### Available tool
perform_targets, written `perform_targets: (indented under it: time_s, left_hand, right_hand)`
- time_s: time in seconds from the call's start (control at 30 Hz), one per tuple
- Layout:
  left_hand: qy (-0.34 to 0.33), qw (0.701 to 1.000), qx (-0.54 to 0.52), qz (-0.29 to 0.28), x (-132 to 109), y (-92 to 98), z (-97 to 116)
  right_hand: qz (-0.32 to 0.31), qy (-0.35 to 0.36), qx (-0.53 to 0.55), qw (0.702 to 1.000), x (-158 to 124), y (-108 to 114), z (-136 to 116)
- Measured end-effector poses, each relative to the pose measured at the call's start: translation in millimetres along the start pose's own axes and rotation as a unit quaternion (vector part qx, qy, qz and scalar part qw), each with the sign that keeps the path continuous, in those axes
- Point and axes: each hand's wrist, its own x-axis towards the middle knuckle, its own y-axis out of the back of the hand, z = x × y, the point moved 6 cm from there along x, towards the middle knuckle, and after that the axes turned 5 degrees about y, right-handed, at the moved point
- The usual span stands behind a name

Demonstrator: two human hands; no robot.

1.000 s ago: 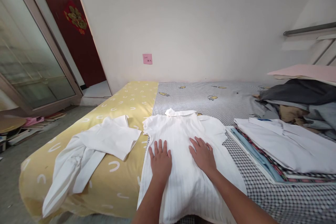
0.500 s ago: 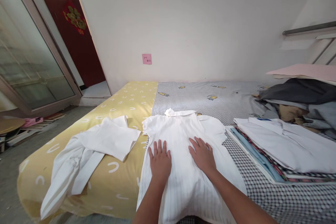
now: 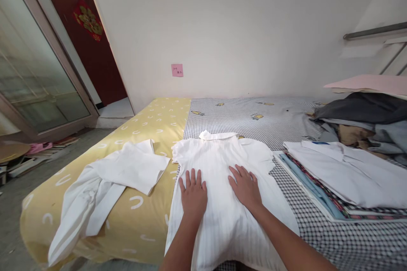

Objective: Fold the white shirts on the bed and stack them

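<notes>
White blouse [image 3: 219, 156] face up on the bed, both palms on it

Near hem of the blouse: cloth bulges and ripples between the forearms. Slack probably sits there; I'd ease it hemward with light flat strokes, no sideways shove. Fabric looks thin, likely to re-crease.

Left hand [image 3: 193, 194]: blouse's left half, palm down, fingers spread. Right hand [image 3: 246, 186]: right of blouse centre, fingers loosely bent. Neither pinches anything; pressure, can't tell. Flattening the right fingers should even the load. Collar and gathered sleeves, at the blouse's far end, probably want their own pass.

Surface: blouse lies mostly on a checked sheet [image 3: 229, 114], left edge by a yellow sheet [image 3: 143, 228]. Left of blouse, apart: rumpled white garment [image 3: 133, 167]. Right of blouse, just beside: folded stack [image 3: 352, 173]; mind the right elbow. Far right of blouse: dark clothes heap [image 3: 362, 108].

Beyond the blouse: white wall [image 3: 238, 29] with pink note [image 3: 177, 70], writing too small to read. Far left of blouse: dark red door [image 3: 95, 59], glass panel [image 3: 34, 72].
</notes>
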Motion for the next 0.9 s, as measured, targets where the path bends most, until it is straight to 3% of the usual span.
perform_targets:
  time_s: [0.9]
  left_hand:
    - [-0.005, 1.000, -0.005, 0.013, -6.5, 1.0, -3.6]
  right_hand:
    - [0.010, 0.005, 0.011, 1.000, 0.1, -5.0, 0.4]
